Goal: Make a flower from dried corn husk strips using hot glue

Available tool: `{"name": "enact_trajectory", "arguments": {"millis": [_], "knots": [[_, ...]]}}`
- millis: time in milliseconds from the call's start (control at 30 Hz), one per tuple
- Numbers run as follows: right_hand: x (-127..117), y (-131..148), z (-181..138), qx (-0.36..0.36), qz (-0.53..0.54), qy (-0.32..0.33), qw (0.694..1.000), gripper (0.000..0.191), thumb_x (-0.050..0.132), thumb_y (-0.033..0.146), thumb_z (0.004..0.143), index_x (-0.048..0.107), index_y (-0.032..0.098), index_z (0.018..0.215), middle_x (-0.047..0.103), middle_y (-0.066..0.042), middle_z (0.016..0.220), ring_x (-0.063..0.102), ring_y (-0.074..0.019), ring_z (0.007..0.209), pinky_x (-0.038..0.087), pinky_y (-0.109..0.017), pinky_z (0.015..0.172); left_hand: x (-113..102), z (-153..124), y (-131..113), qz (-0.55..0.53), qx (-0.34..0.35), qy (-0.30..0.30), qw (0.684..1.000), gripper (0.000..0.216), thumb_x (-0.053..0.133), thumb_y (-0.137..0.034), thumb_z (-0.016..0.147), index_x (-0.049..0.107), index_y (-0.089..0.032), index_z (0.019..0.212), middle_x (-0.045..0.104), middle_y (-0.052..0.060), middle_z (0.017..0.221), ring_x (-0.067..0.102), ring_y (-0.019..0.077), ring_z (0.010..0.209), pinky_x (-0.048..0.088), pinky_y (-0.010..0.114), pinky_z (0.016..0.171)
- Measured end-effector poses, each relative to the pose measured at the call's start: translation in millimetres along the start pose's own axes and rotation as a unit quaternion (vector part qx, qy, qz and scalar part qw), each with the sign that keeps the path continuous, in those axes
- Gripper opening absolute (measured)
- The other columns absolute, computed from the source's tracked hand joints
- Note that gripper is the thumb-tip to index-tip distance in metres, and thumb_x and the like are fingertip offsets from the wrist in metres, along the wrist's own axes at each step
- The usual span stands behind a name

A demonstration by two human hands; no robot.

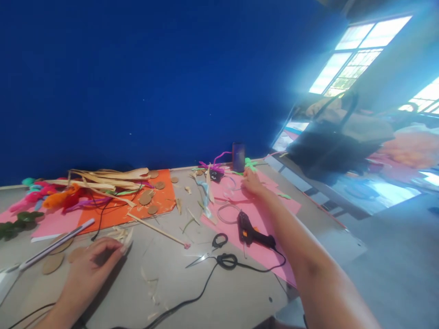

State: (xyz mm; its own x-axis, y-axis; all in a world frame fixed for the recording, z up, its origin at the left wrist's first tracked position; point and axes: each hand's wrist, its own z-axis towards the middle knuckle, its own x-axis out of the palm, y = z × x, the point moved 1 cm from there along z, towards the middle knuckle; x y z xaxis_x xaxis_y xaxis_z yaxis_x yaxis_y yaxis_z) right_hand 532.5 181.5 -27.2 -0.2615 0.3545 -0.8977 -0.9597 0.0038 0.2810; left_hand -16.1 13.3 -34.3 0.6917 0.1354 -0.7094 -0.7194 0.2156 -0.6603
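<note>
Counter [240,297]: it lies before you, with the pink paper [257,256] spread under your right forearm.
Right hand [253,183]: the green fuzzy stem [250,162] sits at your bent fingers, just beside the phone [238,156]; I cannot tell whether you grip it. Your arm stretches far forward.
Left hand [94,262]: your thumb and forefinger pinch together on the pale shaving [128,238], hand low over the counter.

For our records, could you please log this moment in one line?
left hand: pinching pale strip | right hand: near smartphone | hot-glue gun: on pink paper | scissors: on table
</note>
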Motion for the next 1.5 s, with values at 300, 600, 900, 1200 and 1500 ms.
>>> {"name": "enact_trajectory", "arguments": {"millis": [300,600,900,1200,1500], "knots": [[17,-3,8,-0.004,-0.003,0.011,1.0,0.055,0.043,0.016,0.067,0.046,0.014,0.122,0.055,-0.016,0.113,0.044,-0.0339,0.115,0.029,-0.054,0.1,-2,1,2,0.019,0.019,0.017,0.999,0.036,0.058,-0.057,0.078,0.067,-0.023,0.071,0.072,0.002,0.078,0.067,0.0206,0.076,0.05,0.027,0.073],[22,-4,13,-0.006,-0.017,0.017,1.0,0.067,0.041,0.017,0.069,0.035,0.011,0.136,0.054,-0.019,0.118,0.041,-0.0365,0.123,0.027,-0.06,0.101,-2,3,2,0.029,0.012,0.006,0.999,0.037,0.057,-0.059,0.076,0.067,-0.024,0.069,0.072,0.001,0.078,0.067,0.0203,0.075,0.051,0.026,0.071],[26,-3,24,-0.029,-0.025,0.026,0.999,0.069,0.041,0.021,0.077,0.021,0.013,0.143,0.052,-0.018,0.129,0.023,-0.0328,0.14,0.013,-0.061,0.109,-7,7,-12,0.022,0.022,-0.009,0.999,0.04,0.057,-0.062,0.075,0.068,-0.024,0.064,0.073,0.001,0.072,0.068,0.0197,0.066,0.051,0.025,0.063],[24,5,8,-0.061,-0.043,0.034,0.997,0.065,0.038,0.02,0.082,0.023,0.009,0.144,0.049,-0.02,0.134,0.023,-0.0316,0.141,0.013,-0.06,0.111,-7,8,-18,0.025,0.012,-0.002,1.0,0.045,0.055,-0.066,0.072,0.067,-0.024,0.062,0.073,0.002,0.071,0.068,0.0203,0.066,0.053,0.025,0.064],[24,11,9,-0.074,-0.056,0.029,0.995,0.064,0.037,0.02,0.083,0.022,0.007,0.144,0.046,-0.019,0.139,0.022,-0.0305,0.141,0.011,-0.06,0.112,-7,8,-16,0.028,0.002,0.001,1.0,0.043,0.057,-0.065,0.072,0.067,-0.024,0.064,0.073,0.002,0.072,0.068,0.0199,0.066,0.053,0.024,0.064]]}}
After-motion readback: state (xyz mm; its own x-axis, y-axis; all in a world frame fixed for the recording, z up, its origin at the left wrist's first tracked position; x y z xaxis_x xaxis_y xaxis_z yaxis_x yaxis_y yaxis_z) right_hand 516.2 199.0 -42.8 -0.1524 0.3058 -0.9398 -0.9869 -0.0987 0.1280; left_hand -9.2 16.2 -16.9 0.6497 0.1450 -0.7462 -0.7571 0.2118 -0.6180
